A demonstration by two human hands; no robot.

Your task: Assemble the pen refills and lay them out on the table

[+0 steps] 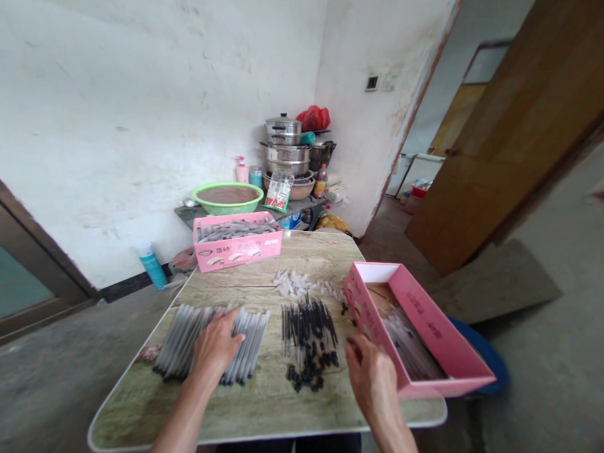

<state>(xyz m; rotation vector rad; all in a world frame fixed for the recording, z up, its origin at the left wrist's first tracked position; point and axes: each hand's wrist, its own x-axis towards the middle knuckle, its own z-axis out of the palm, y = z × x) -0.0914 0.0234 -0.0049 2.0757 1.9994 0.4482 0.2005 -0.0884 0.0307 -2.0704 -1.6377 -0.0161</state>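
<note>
My left hand point(216, 349) lies flat over a row of translucent pen barrels point(253, 339) with dark ends, its fingers spread across them. To the right of that row is a bundle of black-tipped pen refills point(309, 323), with small black plugs point(304, 378) heaped at its near end. A scatter of small whitish translucent pieces point(295, 283) lies beyond the refills. My right hand point(374, 377) is by the near left side of the right pink box point(439, 317); its fingers are curled together, and what they hold, if anything, is hidden. Long translucent sticks lie inside that box.
Another pink box point(238, 252), full of pale pen barrels, stands at the table's far left. Behind the table point(270, 415) are a green basin point(228, 204), stacked steel pots point(286, 150) and bottles. A blue spray can point(152, 266) stands on the floor at left.
</note>
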